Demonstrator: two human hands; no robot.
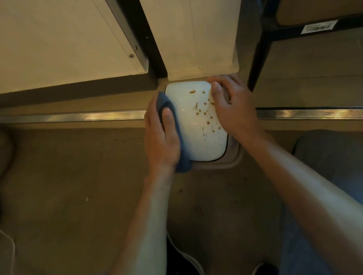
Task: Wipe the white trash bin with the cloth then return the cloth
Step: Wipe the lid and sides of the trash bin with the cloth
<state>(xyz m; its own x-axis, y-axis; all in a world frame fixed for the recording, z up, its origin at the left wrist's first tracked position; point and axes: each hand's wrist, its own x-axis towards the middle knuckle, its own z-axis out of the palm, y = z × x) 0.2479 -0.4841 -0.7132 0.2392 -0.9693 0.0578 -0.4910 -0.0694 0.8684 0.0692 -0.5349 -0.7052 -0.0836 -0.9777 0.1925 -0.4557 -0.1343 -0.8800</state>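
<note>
- At the centre of the frame, a blue cloth (171,125) is held bunched under the left hand (161,136), whose fingers are curled over it, the thumb lying on top; the cloth is pressed against the left edge of the white trash bin (188,124).
- On the opposite side, the bin's upper right corner is gripped by the right hand (232,108), with fingers curled round the rim and the thumb laid on the lid.
- Between the two hands lies the bin's white lid, seen from above; its long axis runs from the upper middle of the frame down toward the lower middle, slightly tilted to the right.
- Brown spots (204,112) are scattered over the right half of the lid, from near the right thumb down toward the lower right corner; they lie to the right of the cloth and are not yet touched by it.
- The wiping stroke is therefore judged to call for a sweep of the cloth rightward across the short axis of the lid, while the bin is steadied by the right hand, which may have to be shifted, since some spots lie just beside it.
- Above the bin, white cabinet panels (196,29) are seen; a metal floor strip (67,118) runs across the frame behind the hands.
</note>
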